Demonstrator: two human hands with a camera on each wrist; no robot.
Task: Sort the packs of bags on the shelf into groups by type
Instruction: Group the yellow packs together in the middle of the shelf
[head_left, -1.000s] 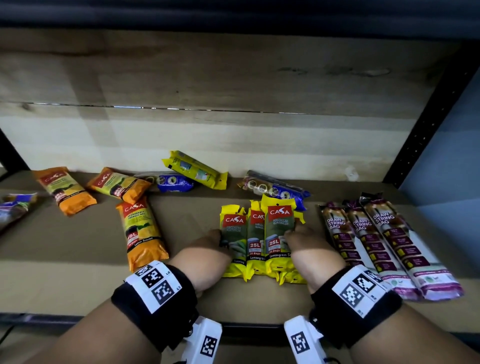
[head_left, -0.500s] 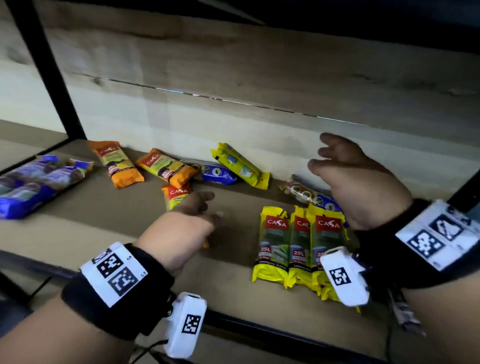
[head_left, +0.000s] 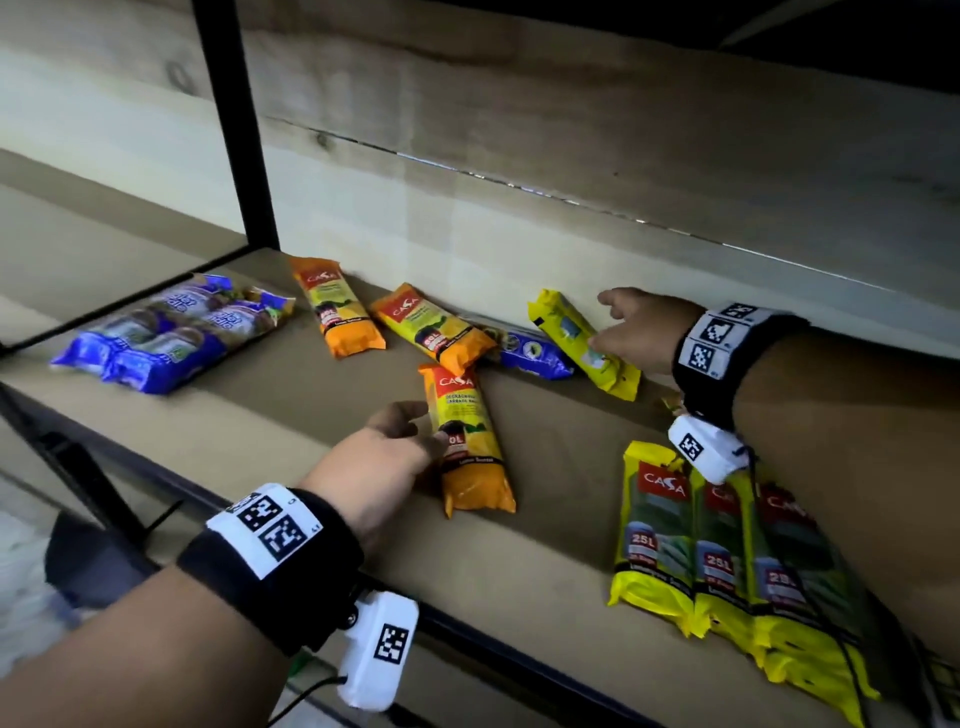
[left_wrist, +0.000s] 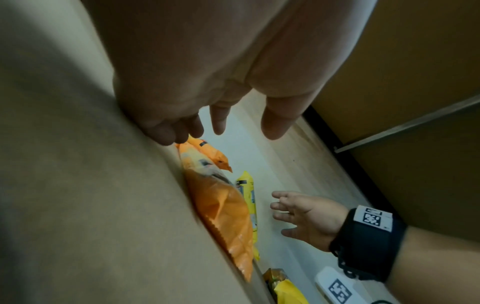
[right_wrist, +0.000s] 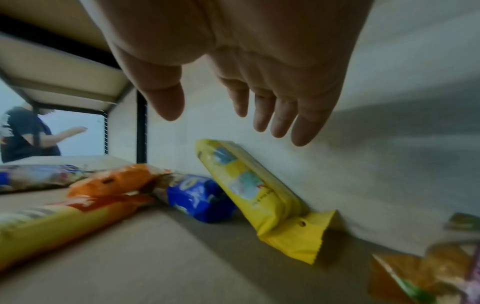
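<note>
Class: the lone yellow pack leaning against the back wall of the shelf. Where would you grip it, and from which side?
Grip the yellow pack round its middle, coming from the front and above: the back wall blocks its far side. The open right hand already hovers there.

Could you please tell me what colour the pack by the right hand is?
Yellow pack; clearest in the right wrist view.

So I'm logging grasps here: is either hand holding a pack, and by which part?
Nothing is held. The left hand lies open beside the nearest orange pack; the right hand reaches open-fingered over the yellow pack.
</note>
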